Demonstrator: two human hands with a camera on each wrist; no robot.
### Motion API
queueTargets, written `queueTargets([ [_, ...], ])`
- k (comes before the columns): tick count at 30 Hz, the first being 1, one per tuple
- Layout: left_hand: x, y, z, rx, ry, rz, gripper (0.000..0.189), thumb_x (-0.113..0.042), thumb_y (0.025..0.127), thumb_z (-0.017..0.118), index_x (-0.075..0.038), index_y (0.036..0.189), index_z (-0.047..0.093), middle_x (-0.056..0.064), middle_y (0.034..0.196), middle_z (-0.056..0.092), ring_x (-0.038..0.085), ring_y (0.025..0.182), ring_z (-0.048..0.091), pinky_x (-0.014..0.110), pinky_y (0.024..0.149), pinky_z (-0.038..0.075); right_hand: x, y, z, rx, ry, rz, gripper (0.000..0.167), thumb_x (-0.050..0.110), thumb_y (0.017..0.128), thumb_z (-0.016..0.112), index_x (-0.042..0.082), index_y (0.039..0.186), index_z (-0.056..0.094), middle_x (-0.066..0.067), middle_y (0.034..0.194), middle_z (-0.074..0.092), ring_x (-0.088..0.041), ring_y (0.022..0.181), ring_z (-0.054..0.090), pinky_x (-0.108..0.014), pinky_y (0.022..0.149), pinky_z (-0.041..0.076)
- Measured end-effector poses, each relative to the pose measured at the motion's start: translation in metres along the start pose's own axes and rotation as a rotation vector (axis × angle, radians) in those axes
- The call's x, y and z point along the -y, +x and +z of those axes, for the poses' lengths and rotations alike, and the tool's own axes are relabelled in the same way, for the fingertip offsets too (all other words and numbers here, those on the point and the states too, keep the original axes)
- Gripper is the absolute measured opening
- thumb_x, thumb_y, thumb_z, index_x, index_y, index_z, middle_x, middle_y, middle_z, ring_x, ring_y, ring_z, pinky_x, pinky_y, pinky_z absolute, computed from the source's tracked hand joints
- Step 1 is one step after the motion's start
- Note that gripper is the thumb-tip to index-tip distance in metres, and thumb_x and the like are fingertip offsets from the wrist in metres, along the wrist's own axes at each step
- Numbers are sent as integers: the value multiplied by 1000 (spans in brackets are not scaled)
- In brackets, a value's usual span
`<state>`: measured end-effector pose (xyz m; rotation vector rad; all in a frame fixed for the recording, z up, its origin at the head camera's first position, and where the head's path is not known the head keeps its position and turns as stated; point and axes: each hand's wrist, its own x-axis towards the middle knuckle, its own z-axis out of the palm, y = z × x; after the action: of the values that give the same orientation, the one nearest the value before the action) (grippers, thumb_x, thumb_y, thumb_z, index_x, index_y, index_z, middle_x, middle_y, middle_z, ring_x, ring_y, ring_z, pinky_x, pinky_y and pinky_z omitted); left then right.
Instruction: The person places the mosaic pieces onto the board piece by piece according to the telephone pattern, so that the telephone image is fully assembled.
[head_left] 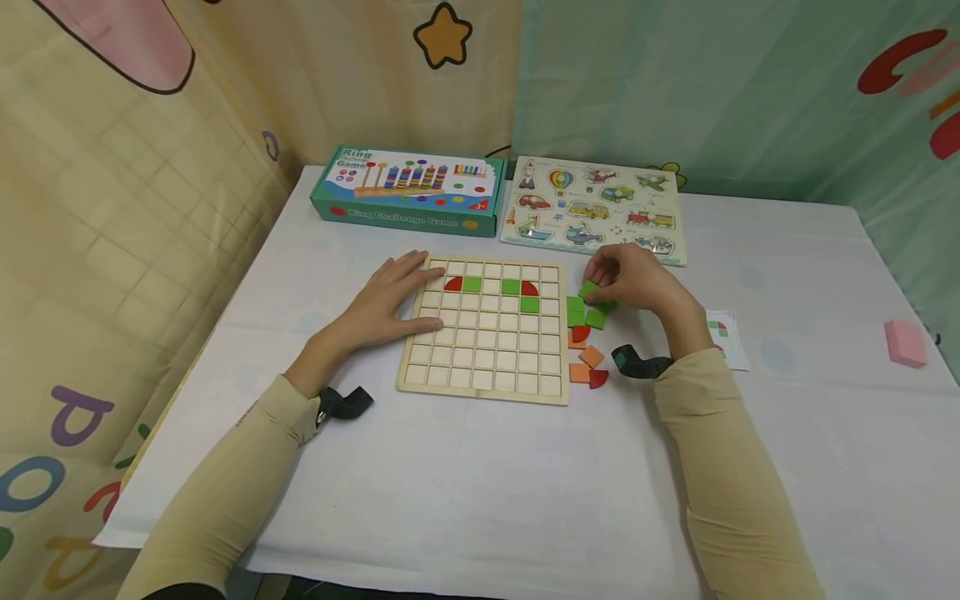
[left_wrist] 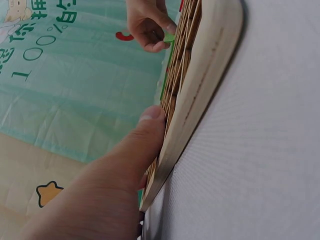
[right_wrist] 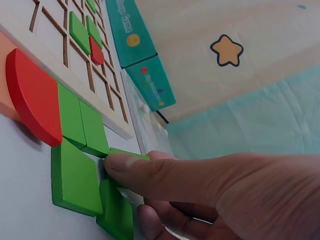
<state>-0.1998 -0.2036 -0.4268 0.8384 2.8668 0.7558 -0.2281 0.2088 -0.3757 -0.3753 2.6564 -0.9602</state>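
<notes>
A wooden grid board lies on the white table. My left hand rests at its left edge with fingers spread, and the thumb lies on the rim in the left wrist view. In the board's upper rows sit green squares and red quarter-circle tiles. Right of the board, my right hand pinches a green square tile between thumb and fingers. Below that hand several loose green tiles lie together. Nearer me are orange squares and loose red quarter-circles.
A green ring game box and a picture puzzle board lie at the back of the table. Partly behind my right wrist lies a small pattern card. A pink block stands far right.
</notes>
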Motion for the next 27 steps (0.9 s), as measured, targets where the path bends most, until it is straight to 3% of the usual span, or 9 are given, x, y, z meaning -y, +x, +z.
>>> queueTargets([
  [6, 2, -1, -2, 37, -27, -19, 87, -53, 89, 79, -23, 162, 43, 11, 176, 20, 28, 166, 8, 48, 135, 0, -2, 0, 1, -23, -8, -7, 24, 10, 89, 84, 0, 104, 68, -14, 97, 64, -28, 90, 58, -30, 76, 49],
  [13, 4, -3, -7, 92, -63, 2, 89, -43, 91, 78, -20, 166, 36, 14, 178, 12, 30, 166, 3, 52, 134, -4, -3, 2, 4, -171, -22, -66, 15, 7, 91, 81, 2, 100, 70, -16, 96, 69, -30, 92, 63, -36, 80, 47],
  [17, 3, -4, -7, 101, -53, 6, 90, -42, 90, 78, -18, 166, 36, 14, 178, 11, 31, 166, 3, 53, 134, -3, 1, 3, 9, -212, 12, -107, 14, 11, 95, 78, 1, 103, 72, -18, 99, 71, -31, 94, 66, -36, 83, 50],
  [27, 1, -4, -4, 78, -4, 22, 89, -49, 91, 75, -22, 166, 36, 14, 177, 15, 32, 166, 4, 56, 133, -3, 23, 8, 23, -209, 29, -147, 13, 16, 96, 78, 6, 103, 74, -13, 97, 72, -27, 89, 66, -35, 79, 51],
])
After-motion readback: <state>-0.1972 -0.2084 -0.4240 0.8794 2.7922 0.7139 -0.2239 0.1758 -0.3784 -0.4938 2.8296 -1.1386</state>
